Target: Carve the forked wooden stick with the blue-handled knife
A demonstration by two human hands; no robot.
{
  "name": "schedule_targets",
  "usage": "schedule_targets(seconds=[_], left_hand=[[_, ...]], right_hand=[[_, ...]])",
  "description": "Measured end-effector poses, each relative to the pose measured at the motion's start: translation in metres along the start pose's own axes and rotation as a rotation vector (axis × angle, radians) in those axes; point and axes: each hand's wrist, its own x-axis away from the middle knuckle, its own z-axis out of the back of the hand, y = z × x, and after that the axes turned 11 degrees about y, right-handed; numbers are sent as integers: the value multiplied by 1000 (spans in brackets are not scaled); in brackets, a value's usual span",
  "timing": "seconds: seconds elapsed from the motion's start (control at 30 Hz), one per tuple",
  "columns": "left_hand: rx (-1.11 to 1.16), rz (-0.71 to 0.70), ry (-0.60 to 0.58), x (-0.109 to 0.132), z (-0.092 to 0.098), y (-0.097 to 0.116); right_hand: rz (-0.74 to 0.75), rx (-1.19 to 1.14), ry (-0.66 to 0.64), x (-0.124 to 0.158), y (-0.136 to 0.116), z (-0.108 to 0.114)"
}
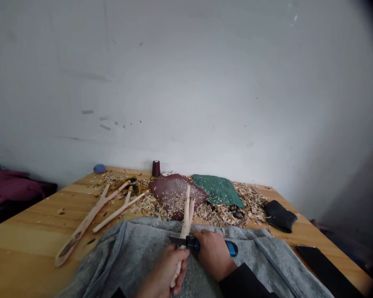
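**Head view, hands and bench**

1. Left hand (164, 274): closed around the lower shaft of a peeled forked stick (185, 225), whose two prongs point up and away from the person.
2. Right hand (213, 254): closed around the blue-and-black handle of a carving knife (195, 243); the dark blade lies across the stick, just above the left hand.
3. Both hands and the stick are held over a grey cloth (136, 244) spread across the lap.
4. Left part of the wooden table (21, 236): two more pale forked sticks, one long with a slot (83, 223), the other thinner (121, 211).
5. Table centre: wood shavings (250, 203) heaped around a dark red leather piece (174, 194) and a green cloth (217, 190).
6. Far edge: a dark thread spool (156, 169) stands upright; a blue roll (99, 168) lies to its left.
7. Right part of the table: a black leather piece (279, 216) and, nearer the person, a flat black slab (326, 271).
8. Behind the table: a white wall (186, 82).
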Motion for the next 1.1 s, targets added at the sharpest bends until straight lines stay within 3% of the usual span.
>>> schedule_targets(seconds=[0.53,0.8,1.1], left_hand=[[-80,-31,-17,4,-3,7],[-89,-46,-41,-5,-1,-2],[-42,-35,-7,-2,-2,0]], right_hand=[[-120,71,34,-7,3,-3],[-183,93,49,-11,11,-4],[-82,39,9,-2,3,2]])
